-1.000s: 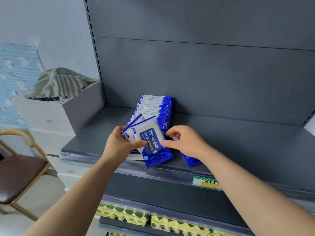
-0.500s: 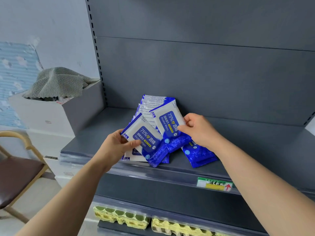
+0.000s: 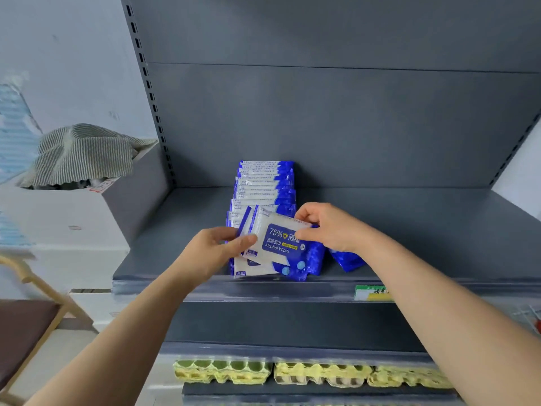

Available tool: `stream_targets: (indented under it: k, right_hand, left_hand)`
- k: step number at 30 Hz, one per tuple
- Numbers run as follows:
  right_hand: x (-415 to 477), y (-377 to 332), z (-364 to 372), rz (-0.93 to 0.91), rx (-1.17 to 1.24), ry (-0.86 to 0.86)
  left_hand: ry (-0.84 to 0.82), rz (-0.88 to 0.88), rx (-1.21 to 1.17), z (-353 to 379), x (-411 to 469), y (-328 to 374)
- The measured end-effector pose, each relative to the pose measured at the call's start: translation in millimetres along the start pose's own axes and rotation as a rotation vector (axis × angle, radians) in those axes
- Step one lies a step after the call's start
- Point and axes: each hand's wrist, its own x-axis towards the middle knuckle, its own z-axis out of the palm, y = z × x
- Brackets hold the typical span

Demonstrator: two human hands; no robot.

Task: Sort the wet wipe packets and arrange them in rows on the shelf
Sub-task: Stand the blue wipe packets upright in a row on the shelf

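A row of blue-and-white wet wipe packets (image 3: 265, 186) stands one behind another on the grey shelf (image 3: 409, 230), running from the back panel toward the front edge. At the row's front end, my left hand (image 3: 213, 253) pinches the left edge of a small stack of packets. My right hand (image 3: 328, 227) grips the right side of the top packet (image 3: 281, 244), labelled "75% Alcohol Wipes", and lays it on that stack. Another blue packet (image 3: 347, 260) lies flat on the shelf, partly hidden under my right wrist.
A white box (image 3: 67, 218) with a striped grey cloth (image 3: 85, 153) stands left of the shelf unit. A wooden chair (image 3: 26, 323) is at lower left. Egg cartons (image 3: 307, 373) fill the shelf below. A green-yellow price tag (image 3: 371, 293) sits on the shelf's front rail.
My right hand has brought its packet leftward and down onto the stack that my left hand holds. The two packets, fanned apart half a second ago, now overlap.
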Motion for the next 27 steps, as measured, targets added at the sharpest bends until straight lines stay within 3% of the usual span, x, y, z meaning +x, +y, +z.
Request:
stream_targets:
  k: [4, 11, 17, 22, 25, 27]
  right_hand:
    - [-1.9, -7.2, 15.7, -0.033, -0.188, 0.064]
    - [-15.5, -3.9, 18.6, 0.081, -0.286, 0.052]
    - [4.9, -8.1, 30.2, -0.011, -0.379, 0.245]
    - [0.2, 6.2, 33.2, -0.027, -0.35, 0.12]
    - [-5.9, 17.8, 14.0, -0.005, -0.274, 0.342]
    - [-9.3, 31.0, -5.4, 0.157, -0.449, 0.449]
  left_hand:
    - [0.092, 0.034, 0.357, 3.8, -2.0, -9.2]
    - [0.092, 0.121, 0.336, 6.1, 3.9, -15.5]
    - [0.254, 0.166, 0.486, 7.9, 34.2, -17.0]
    - [0.194, 0.291, 0.437, 1.5, 32.5, -25.9]
    - [0.131, 0.324, 0.44, 1.8, 31.2, -31.5]
    - [0.142, 0.31, 0.398, 3.0, 32.3, -32.9]
